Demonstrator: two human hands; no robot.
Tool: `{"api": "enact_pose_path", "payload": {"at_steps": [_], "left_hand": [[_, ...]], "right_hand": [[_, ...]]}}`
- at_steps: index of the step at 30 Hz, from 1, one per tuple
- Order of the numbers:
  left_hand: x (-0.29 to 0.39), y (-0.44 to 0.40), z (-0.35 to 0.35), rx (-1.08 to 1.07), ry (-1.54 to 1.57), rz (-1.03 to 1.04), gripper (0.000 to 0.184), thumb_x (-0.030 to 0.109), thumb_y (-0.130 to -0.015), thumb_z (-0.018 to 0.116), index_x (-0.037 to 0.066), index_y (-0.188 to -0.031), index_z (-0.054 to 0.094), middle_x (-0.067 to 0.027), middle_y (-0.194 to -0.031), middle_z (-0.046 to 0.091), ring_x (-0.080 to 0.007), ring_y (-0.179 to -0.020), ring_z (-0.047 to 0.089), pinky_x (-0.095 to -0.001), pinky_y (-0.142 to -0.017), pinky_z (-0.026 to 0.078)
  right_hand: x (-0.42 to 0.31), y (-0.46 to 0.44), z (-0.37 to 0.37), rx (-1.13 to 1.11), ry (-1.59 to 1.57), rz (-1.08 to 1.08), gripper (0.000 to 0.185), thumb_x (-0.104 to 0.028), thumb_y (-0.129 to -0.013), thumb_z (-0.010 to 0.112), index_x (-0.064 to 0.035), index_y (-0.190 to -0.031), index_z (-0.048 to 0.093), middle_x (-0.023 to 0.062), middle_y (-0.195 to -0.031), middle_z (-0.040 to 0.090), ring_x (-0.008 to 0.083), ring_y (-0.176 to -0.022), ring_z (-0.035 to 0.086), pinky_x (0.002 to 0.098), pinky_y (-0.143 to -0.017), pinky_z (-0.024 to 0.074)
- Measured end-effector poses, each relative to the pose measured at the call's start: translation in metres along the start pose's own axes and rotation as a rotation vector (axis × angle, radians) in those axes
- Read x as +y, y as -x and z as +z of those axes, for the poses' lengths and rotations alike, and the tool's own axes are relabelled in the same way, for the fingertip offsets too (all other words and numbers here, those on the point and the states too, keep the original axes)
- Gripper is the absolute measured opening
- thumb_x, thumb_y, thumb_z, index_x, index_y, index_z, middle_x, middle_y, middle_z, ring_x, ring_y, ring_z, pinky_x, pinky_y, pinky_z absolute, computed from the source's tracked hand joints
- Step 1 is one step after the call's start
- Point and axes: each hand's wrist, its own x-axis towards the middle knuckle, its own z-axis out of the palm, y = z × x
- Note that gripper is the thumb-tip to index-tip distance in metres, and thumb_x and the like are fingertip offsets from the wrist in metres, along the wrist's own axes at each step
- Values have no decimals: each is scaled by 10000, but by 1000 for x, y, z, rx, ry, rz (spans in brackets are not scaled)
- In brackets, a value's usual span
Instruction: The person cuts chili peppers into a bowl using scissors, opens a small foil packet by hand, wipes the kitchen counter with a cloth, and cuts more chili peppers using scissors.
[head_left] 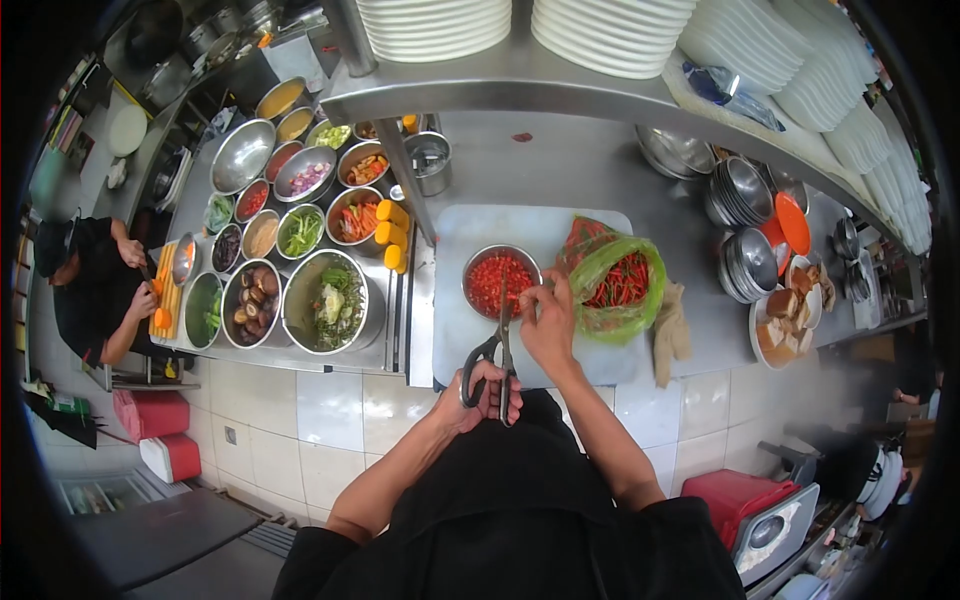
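Observation:
My left hand (485, 393) grips the handles of black-handled scissors (504, 340), blades pointing away from me over a metal bowl (468, 270). Cut red chili pieces (495, 282) fill much of that bowl. At the bowl's right rim, my right hand (548, 318) is closed in a pinch beside the blades. A red chili seems to be between its fingertips, mostly hidden. Just right of this hand lies an opened green plastic bag (645, 262) of whole red chilies (622, 285). Bowl and bag rest on a white cutting board (460, 225).
A beige cloth (672, 335) lies right of the bag. Metal pots of ingredients (333, 300) and yellow-capped bottles (393, 235) stand left. Stacked bowls (745, 265) and bread (785, 325) are right. A shelf (480, 95) with plates crosses ahead. Another person (90, 285) works far left.

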Motion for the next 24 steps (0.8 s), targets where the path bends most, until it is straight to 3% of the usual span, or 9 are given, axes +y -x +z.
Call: {"api": "enact_pose_path", "payload": {"at_steps": [8, 10, 18, 22, 24], "left_hand": [[-1, -1, -8, 164, -258, 52, 325, 290, -819, 536, -28, -873, 576, -150, -703, 607, -265, -582, 609, -352, -557, 511], [-1, 3, -9, 59, -62, 22, 336, 309, -818, 528, -19, -872, 574, -150, -703, 603, -267, -581, 606, -355, -563, 510], [3, 2, -3, 0, -16, -10, 361, 338, -811, 524, -13, -879, 574, -150, -726, 609, -266, -614, 611, -364, -606, 504], [4, -3, -7, 59, -81, 5, 306, 277, -800, 557, -25, -848, 576, -148, -700, 609, -262, -577, 607, -357, -558, 508], [4, -2, -9, 173, -263, 44, 313, 287, -803, 549, -23, -831, 578, -147, -687, 609, -262, -567, 608, -351, -538, 508]], "right_hand": [[3, -1, 1, 32, 46, -27, 70, 5, -734, 625, -35, -781, 593, 165, -1163, 487, 375, -1081, 479, 433, -864, 420], [4, -1, 0, 16, 38, 14, 68, 2, -735, 626, -34, -783, 593, 167, -1166, 485, 375, -1069, 482, 431, -856, 422], [-3, -3, 1, -13, 5, -1, 60, 3, -756, 624, -23, -806, 603, 167, -1202, 470, 359, -1103, 455, 417, -919, 377], [2, -2, 4, -36, 13, 28, 62, 4, -753, 625, -24, -806, 608, 163, -1214, 471, 356, -1108, 451, 417, -926, 372], [2, -3, 3, -16, 43, -2, 61, 3, -751, 626, -26, -803, 609, 161, -1213, 473, 354, -1101, 453, 416, -923, 373]]}}
